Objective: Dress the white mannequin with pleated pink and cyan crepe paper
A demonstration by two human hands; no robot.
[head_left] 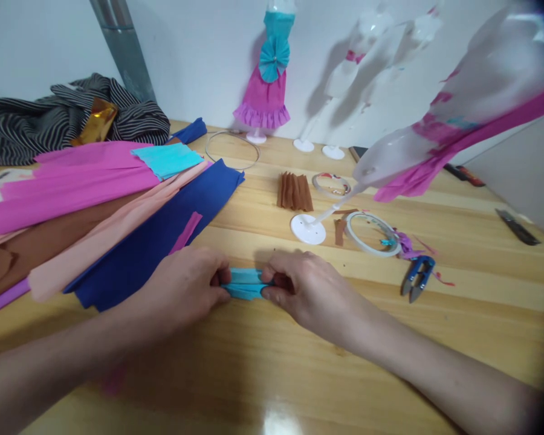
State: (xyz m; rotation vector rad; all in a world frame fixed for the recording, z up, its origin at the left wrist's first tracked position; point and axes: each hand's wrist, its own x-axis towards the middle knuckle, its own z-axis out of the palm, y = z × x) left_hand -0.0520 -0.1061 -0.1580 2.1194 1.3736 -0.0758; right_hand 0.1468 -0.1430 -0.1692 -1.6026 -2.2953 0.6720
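Observation:
A small folded strip of light blue crepe paper [246, 283] is stretched sideways between both hands, just over the wooden table. My left hand [199, 279] pinches its left end, thumb below and fingers above. At the right end, the thumb and fingers of my right hand [294, 281] are closed on the paper. Creases run along the strip. Beyond my right hand stands the white round base [307, 229] of a tilted mannequin [390, 154] with pink paper on it. Pleated brown paper [294, 191] lies farther back.
Crepe paper sheets, including a dark blue one [163, 241], spread over the left. Tape rolls [351, 232] and blue-handled snips [417, 278] lie at right, a knife [517, 228] farther right. A dressed mannequin [265, 90] and smaller ones stand by the wall, striped cloth [27, 130] back left.

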